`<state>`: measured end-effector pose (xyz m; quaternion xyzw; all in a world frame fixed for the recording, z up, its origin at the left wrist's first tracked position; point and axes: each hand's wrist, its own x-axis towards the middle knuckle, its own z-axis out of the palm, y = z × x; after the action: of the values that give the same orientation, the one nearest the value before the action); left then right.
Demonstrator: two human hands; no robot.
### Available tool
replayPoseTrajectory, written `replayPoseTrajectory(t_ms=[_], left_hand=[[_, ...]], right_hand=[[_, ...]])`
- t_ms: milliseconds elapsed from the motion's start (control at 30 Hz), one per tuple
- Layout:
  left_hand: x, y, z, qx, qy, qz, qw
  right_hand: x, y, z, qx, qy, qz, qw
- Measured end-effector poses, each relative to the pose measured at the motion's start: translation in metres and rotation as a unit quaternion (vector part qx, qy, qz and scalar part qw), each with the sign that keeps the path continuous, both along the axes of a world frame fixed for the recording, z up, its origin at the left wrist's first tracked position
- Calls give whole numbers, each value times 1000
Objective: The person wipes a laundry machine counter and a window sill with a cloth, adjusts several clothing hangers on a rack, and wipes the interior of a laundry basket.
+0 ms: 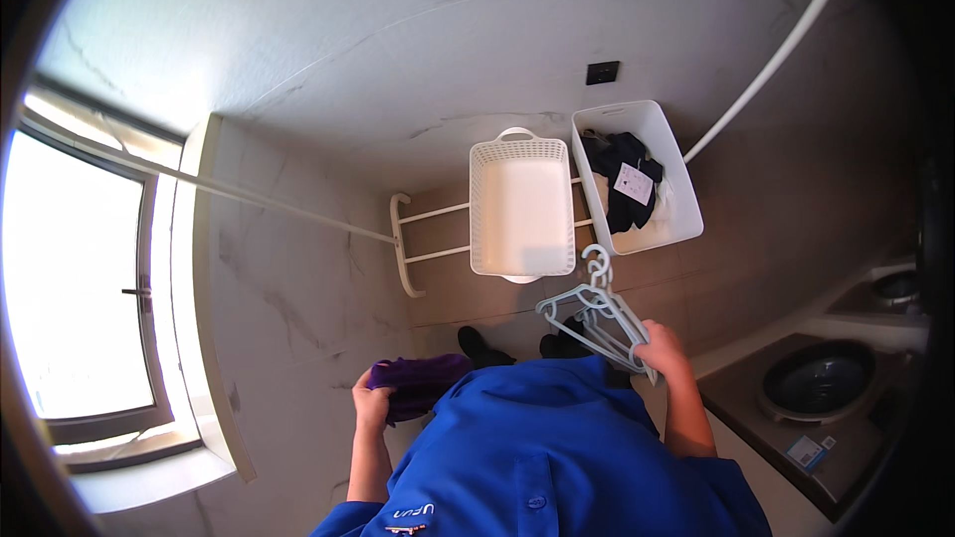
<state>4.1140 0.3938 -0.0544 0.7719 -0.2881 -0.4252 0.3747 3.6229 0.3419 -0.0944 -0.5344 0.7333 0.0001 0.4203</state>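
Note:
Down at the left, my left hand [372, 397] grips a folded purple cloth [418, 385], held beside the front of my blue shirt. Several pale grey-blue plastic clothes hangers [597, 313] are in my right hand [662, 347], bunched together with their hooks pointing away from me. Beyond the hooks stands a white plastic bin [675, 164] with dark clothing [627, 145] inside. A white printed card or tag [633, 183] lies on that clothing. Left of the bin is a white perforated basket [522, 216] with a handle at its far end; its bottom shows bare.
A white metal clothes rack has a base [403, 246] beneath the basket and slanting poles [768, 56] on both sides. The window [82, 276] is at left. Front-loading washers or dryers [817, 380] stand at right. A black wall socket [603, 73] is ahead.

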Motion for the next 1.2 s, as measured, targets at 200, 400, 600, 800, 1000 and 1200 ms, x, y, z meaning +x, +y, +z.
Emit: replayPoseTrajectory(t_ms=[200,400,600,800,1000,1200], left_hand=[[-42,-62,3,52,-34,-117,991],[-63,-129,-23,74,-40,-238,968],[-83,-199,-58,82,22,-374,923],[-109,-262,-65,64,-27,-506,859],[-115,-305,-66,92,78,-483,867],[-150,-390,2,33,32,-496,867]], right_hand=[[-44,38,-20,20,34,-42,998],[-37,63,6,122,46,-151,980],[-5,103,9,95,62,-261,959],[33,126,27,61,55,-376,923],[57,109,57,40,45,-378,924],[59,21,116,-67,52,-77,993]])
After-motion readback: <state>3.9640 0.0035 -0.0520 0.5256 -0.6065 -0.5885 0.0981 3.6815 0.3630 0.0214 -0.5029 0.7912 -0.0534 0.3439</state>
